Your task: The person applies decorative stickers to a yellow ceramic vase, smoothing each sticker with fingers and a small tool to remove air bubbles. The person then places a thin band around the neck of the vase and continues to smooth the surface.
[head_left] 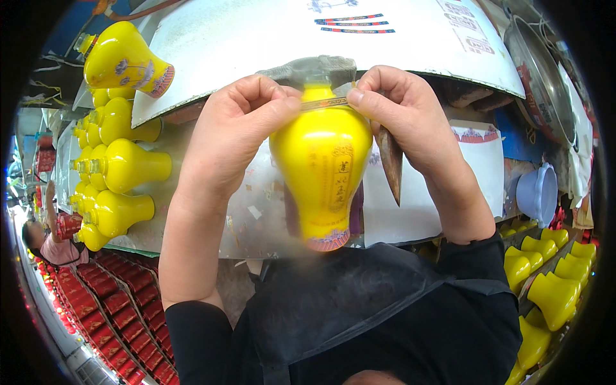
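Observation:
In front of me a glossy yellow bottle (311,163) stands with its shoulder and neck toward the far side; printed dark characters and a purple-and-red base band decorate it. A narrow patterned decal strip (325,103) lies across the base of its neck. My left hand (234,128) pinches the strip's left end, while the thumb and finger of my right hand (410,119) close on its right end. A brown pointed blade-like tool (390,168) hangs beneath my right hand, apparently tucked in the fingers. Greyish cloth (340,65) shows behind the bottle neck.
On the white board (256,38) lie several loose decal strips (356,24). Yellow bottles (131,165) line the left side, one (128,58) leaning by the board. At right are a blue basin (536,194), a metal pan (542,77) and more yellow bottles (553,298). A person (58,247) stands far left.

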A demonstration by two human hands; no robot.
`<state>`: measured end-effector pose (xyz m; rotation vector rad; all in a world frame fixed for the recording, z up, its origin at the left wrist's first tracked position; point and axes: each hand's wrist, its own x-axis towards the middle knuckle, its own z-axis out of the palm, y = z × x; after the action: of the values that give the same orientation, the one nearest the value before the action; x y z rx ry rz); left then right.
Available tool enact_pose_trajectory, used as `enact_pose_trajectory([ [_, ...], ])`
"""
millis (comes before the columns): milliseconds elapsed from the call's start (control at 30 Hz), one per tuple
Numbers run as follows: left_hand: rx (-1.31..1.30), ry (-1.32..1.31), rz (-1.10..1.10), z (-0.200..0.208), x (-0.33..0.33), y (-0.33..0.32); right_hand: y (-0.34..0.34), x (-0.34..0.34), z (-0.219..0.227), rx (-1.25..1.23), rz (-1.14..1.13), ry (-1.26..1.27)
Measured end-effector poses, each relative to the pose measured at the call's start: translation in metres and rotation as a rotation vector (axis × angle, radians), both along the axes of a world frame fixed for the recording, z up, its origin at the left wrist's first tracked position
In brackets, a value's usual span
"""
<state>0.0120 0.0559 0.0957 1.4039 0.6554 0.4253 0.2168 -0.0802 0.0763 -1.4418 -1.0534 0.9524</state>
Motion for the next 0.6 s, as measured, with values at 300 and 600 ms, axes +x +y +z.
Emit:
enact_pose_trajectory([
  [300,-0.029,0.025,-0.018,0.0006,-0.0001,0.0048,0.0014,-0.0017,0.0002,-0.013,-0.011,0.010],
  [600,0.011,0.011,-0.041,0.0016,-0.0006,0.0042,-0.0025,-0.0022,0.0015,-0.010,-0.007,0.006],
])
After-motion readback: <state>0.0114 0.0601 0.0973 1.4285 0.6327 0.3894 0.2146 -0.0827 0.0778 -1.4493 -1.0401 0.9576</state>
